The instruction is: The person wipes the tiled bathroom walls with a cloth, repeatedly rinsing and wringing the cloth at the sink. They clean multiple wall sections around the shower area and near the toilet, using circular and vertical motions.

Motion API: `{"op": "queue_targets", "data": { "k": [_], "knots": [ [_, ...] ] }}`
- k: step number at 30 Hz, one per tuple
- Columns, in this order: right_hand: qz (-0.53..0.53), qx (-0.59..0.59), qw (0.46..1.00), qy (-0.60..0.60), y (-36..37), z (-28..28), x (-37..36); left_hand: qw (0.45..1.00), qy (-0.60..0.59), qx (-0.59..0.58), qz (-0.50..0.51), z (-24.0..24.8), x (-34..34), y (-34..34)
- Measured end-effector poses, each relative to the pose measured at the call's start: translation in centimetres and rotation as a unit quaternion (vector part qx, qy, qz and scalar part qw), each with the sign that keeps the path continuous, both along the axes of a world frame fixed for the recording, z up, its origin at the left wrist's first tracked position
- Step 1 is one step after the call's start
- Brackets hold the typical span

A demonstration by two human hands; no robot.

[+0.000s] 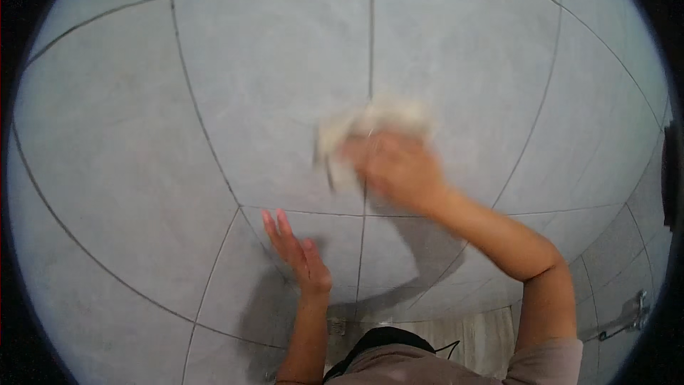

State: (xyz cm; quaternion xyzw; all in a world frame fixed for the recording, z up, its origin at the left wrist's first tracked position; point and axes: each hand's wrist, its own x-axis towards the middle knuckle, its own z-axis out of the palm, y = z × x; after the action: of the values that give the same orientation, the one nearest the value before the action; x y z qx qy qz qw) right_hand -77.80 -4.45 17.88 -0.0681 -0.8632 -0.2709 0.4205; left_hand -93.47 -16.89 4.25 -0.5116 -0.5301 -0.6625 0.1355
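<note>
My right hand (399, 167) presses a cream-coloured cloth (385, 115) against a wall of large pale grey tiles (285, 85). Both the hand and the cloth are smeared by motion, and the cloth lies across the vertical joint between two tiles. My left hand (299, 257) is raised lower down and to the left, with its fingers stretched out and nothing in it. Whether its fingertips touch the tiles I cannot tell.
Dark joints run between the tiles. A metal fitting (630, 321) sticks out of the side wall at the lower right, and a dark object (670, 175) hangs at the right rim. Below, a strip of wood-look floor (481, 339) and a small drain grate (337, 326) show.
</note>
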Motion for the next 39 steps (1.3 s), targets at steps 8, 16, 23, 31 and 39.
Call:
{"op": "queue_targets", "data": {
  "k": [8,16,23,31,39],
  "knots": [
    [-0.050,0.043,0.994,0.089,-0.3,1.5,1.5,0.991,0.015,0.084,-0.106,3.0,6.5,5.4],
    [-0.044,0.190,0.978,-0.077,0.6,11.8,5.0,0.983,0.074,0.111,-0.127,3.1,9.1,7.3],
    [-0.293,0.230,0.859,0.350,3.1,19.0,13.1,0.991,0.089,-0.034,-0.092,3.7,10.9,7.2],
    [-0.082,0.108,0.976,-0.172,1.5,-3.3,14.0,0.984,0.090,0.021,-0.154,4.7,13.0,6.0],
    [-0.384,0.088,0.724,0.566,5.3,11.3,27.9,0.975,0.164,-0.059,-0.138,5.3,17.0,5.9]
  ]
}}
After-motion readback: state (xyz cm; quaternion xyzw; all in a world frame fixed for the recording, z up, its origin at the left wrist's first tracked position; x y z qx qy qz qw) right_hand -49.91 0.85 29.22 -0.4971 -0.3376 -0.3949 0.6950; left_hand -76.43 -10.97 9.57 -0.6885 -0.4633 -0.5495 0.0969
